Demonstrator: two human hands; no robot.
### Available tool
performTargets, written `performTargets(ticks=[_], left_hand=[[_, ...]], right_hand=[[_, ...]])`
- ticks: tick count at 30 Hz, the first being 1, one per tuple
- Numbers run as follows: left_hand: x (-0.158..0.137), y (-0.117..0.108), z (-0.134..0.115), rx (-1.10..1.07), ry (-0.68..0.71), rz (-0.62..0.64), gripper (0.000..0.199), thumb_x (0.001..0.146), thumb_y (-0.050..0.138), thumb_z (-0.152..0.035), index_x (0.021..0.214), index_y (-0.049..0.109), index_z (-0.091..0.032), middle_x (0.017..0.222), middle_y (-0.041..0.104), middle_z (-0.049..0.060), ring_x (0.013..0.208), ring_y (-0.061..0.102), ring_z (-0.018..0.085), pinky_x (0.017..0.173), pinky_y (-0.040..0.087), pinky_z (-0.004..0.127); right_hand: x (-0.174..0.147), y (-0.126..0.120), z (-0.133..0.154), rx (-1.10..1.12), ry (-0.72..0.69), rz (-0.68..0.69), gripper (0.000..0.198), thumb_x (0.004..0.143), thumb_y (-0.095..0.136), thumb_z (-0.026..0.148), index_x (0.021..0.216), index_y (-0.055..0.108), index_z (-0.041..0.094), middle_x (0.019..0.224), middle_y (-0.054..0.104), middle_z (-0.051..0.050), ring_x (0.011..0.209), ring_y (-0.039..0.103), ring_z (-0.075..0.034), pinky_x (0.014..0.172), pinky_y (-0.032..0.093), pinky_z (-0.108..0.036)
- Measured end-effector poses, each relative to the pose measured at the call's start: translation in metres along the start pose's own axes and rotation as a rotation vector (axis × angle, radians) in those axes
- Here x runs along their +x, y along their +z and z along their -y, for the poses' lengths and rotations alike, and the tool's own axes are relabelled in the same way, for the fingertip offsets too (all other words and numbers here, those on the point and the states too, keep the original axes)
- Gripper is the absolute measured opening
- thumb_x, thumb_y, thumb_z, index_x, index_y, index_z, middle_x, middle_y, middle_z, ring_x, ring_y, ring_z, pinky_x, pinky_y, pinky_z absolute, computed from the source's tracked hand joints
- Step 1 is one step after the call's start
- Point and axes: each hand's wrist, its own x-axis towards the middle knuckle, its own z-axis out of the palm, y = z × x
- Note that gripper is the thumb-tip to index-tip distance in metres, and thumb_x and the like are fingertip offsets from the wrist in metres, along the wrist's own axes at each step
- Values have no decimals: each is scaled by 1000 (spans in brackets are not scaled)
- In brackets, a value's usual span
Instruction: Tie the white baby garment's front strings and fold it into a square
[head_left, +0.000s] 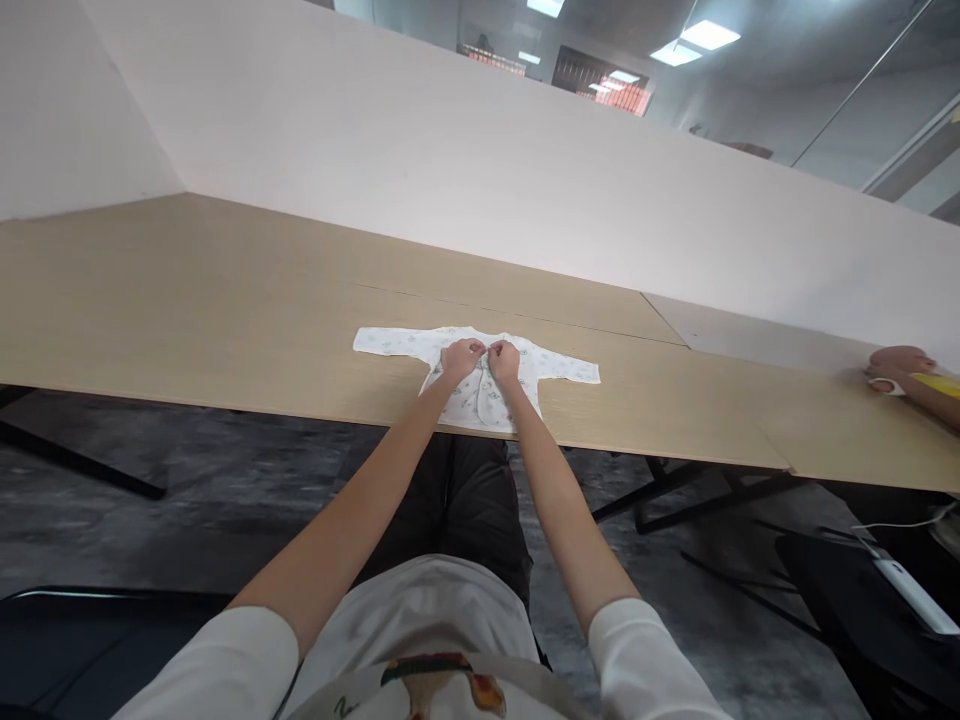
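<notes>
A small white baby shirt (491, 405) with a faint scattered print lies spread flat on the table, its sleeves stretched out to both sides. Its front opening runs down the middle, with the hem close to the table's near edge. My left hand (460, 358) pinches the fabric at the upper front, just left of the opening. Across from it, my right hand (504, 362) pinches the other side of the opening. The fingertips are close together, and the small detail between them is hidden.
The long wooden table (225, 300) meets a white partition (420, 170) at the back. A doll (904, 362) with yellow on it lies at the far right. Below on the right, a white power strip (915, 592) rests on a black chair (832, 580). Another dark seat (97, 650) stands at lower left.
</notes>
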Motion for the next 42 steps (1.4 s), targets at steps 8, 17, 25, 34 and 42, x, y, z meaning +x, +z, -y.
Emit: performTargets(ticks=[8, 17, 25, 34, 42], left_hand=[[-7, -6, 2, -34, 97, 0, 28, 90, 54, -44, 94, 75, -27, 108, 74, 0, 99, 65, 22, 98, 39, 37], [-2, -6, 6, -9, 119, 70, 28, 87, 57, -46, 96, 76, -27, 108, 75, 0, 101, 65, 23, 99, 41, 37], [-8, -17, 20, -32, 238, 181, 26, 83, 58, -37, 95, 76, -23, 109, 73, 3, 102, 64, 22, 93, 48, 31], [-19, -10, 20, 87, 316, 72, 23, 85, 55, -31, 90, 75, -25, 112, 72, 3, 111, 59, 23, 103, 39, 37], [-20, -11, 20, 118, 338, 80, 29, 89, 50, -37, 95, 74, -23, 114, 70, 5, 113, 57, 23, 103, 38, 37]], right_hand=[[-6, -5, 0, 196, 34, -7, 23, 78, 49, 20, 87, 69, 18, 83, 72, -4, 80, 66, -17, 80, 51, -27], [-4, -4, -2, 276, 74, -20, 26, 77, 50, 22, 96, 67, 17, 78, 71, -2, 75, 65, -16, 77, 51, -26], [2, -2, -5, 487, 194, -156, 24, 79, 48, 23, 96, 62, 15, 68, 66, 0, 56, 61, -12, 57, 47, -20], [-14, -17, 0, 276, 79, 70, 19, 75, 50, 16, 87, 65, 17, 68, 67, 1, 62, 62, -13, 68, 50, -24], [-38, -21, 1, 17, -152, 91, 26, 77, 46, 13, 88, 69, 18, 82, 71, -3, 77, 63, -17, 83, 49, -29]])
